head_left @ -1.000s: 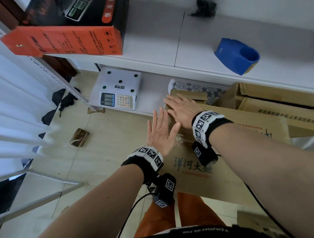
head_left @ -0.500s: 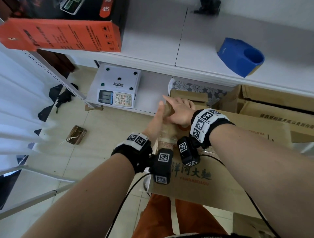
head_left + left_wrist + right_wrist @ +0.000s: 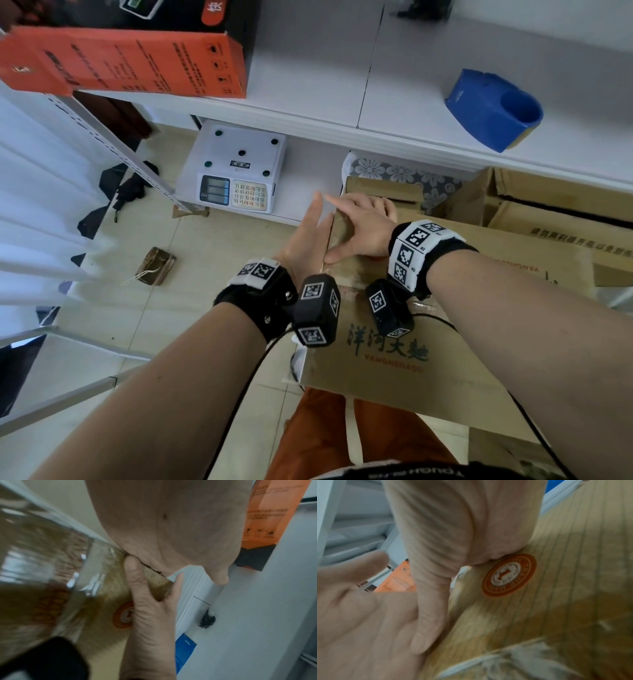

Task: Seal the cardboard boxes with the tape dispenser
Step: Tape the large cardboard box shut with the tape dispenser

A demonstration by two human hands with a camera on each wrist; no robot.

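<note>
Black wristbands (image 3: 260,301) carry white square-coded tags, black tagged camera blocks (image 3: 317,310) and cables; orange trousers (image 3: 318,442).

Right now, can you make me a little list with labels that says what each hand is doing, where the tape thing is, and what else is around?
Box: cardboard box with green lettering, clear tape across its top
Left hand: left hand flat against the box's far left side, fingers straight
Right hand: right hand spread flat on the box top at that corner
Tape dispenser: blue tape dispenser on the white shelf, nobody touching it
Nearby: weighing scale on the lower shelf, orange carton up top
</note>
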